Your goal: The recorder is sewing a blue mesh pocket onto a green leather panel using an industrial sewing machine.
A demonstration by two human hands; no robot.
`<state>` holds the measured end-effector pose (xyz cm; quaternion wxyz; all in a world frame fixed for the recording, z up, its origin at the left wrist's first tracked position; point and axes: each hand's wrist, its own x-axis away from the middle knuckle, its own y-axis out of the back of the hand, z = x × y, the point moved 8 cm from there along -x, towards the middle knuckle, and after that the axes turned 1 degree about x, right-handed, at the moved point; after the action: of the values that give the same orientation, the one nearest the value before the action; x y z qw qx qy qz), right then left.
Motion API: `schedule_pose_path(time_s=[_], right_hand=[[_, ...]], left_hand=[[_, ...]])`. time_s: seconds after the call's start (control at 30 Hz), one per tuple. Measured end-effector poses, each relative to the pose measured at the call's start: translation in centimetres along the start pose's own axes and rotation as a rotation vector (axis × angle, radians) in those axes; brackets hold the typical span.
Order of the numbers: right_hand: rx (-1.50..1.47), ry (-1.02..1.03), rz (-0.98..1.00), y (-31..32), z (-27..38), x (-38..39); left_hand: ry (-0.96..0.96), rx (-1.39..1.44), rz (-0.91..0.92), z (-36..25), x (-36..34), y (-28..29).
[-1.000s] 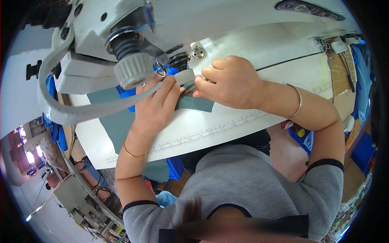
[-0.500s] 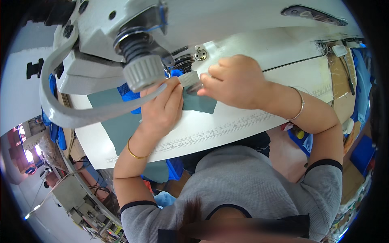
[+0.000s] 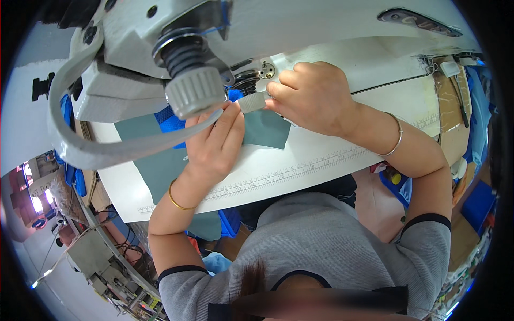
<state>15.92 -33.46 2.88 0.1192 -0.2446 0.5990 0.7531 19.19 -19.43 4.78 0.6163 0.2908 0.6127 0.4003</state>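
My left hand (image 3: 215, 147) lies on grey-green cloth (image 3: 270, 131) beneath the head of a sewing machine (image 3: 300, 27). Its fingers are stretched out, and the tips are partly hidden behind the white curved guard (image 3: 123, 157) and the ribbed knob (image 3: 196, 92). Blue mesh fabric (image 3: 170, 125) shows beside these fingers. Just right of a smaller pale knob (image 3: 252, 102), my right hand (image 3: 316, 96) is raised with curled fingers and the thumb pressed in. Whatever it may hold is hidden.
A printed ruler scale (image 3: 289, 175) runs along the white table's front edge. At the far right, small scissors (image 3: 430, 65) and a dark-handled tool (image 3: 459, 99) lie by a brown board. Blue bins (image 3: 230, 222) stand below the table.
My right hand has moved slightly up and turned; the shiny thing at its fingertips no longer shows. My left hand stays on the cloth, almost unmoved.
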Motion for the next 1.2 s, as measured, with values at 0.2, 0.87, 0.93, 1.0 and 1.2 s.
schedule_pose_path(time_s=[0.2,0.87,0.93,1.0,1.2], right_hand=[[-0.033,-0.013,-0.018,-0.3,-0.1,0.1],[-0.215,0.349,0.263,-1.6,4.4,1.8],[-0.213,0.372,0.225,-1.3,4.4,1.8],[-0.273,0.352,0.248,-1.2,3.8,1.6],[-0.191,0.02,0.141,0.8,-1.4,-0.7]], left_hand=[[0.107,0.128,-0.06,0.7,0.0,-0.1],[0.048,0.247,-0.09,1.6,0.1,0.0],[0.057,0.248,-0.098,1.6,0.2,-0.1],[0.049,0.266,-0.121,1.6,0.4,-0.1],[0.057,0.21,-0.072,1.3,0.4,-0.2]])
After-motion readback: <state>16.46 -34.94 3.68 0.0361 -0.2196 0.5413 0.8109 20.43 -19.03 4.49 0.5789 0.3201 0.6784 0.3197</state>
